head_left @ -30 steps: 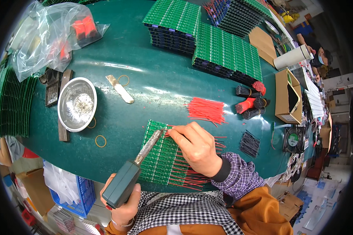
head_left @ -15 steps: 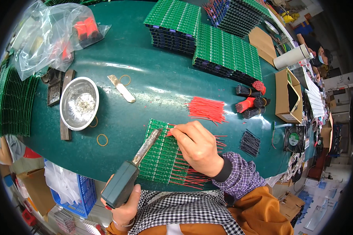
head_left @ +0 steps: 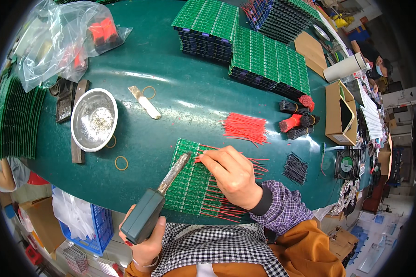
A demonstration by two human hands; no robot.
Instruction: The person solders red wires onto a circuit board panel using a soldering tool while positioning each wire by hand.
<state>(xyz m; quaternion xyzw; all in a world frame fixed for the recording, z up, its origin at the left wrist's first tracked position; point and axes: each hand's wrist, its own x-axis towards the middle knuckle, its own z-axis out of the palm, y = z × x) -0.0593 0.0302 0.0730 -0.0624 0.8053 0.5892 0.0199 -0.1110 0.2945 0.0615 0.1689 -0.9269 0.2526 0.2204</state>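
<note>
My left hand (head_left: 148, 240) is wrapped round the dark green handle of a soldering iron (head_left: 145, 214). The iron's metal tip reaches the upper part of a green circuit board panel (head_left: 189, 184) lying in front of me. My right hand (head_left: 231, 175) is closed in a pinch at the panel's upper right, with a red wire (head_left: 199, 159) at its fingertips, close to the iron's tip. Several red wires stick out from the panel's right side below that hand. Beyond it lies a loose pile of red wires (head_left: 245, 128), and to the right a pile of black wires (head_left: 295, 168).
A white-rimmed metal bowl (head_left: 75, 124), a rubber band (head_left: 121, 163) and a white stick (head_left: 145, 104) are on the left. Stacked circuit boards (head_left: 270, 60) stand at the back. Wire bundles (head_left: 291, 123), an open carton (head_left: 339, 113) and a fan (head_left: 346, 163) are on the right.
Both hands stay almost in place, the iron's tip still by the right fingertips. The whole view has shifted very slightly.
</note>
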